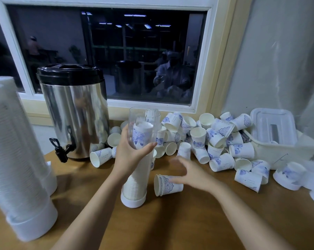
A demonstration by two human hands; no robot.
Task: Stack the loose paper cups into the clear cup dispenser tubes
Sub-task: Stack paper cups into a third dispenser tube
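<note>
Item: clear dispenser tube, upright on the wooden table and stacked nearly full.
- Left hand: thumb and fingers wrapped round the tube's upper part.
- Right hand: right of the tube, fingers spread and blurred, holding nothing, fingertips at a lying cup beside the tube's base.
- Loose paper cups: heaped behind and to the right of the tube.
- Steel urn: to the tube's left.

glossy steel urn, clear plastic tube

I am watching through one wide-angle head camera, looking forward and down from close above the clear dispenser tube. It is facing the window behind that tube, taking in the table around it.
</note>
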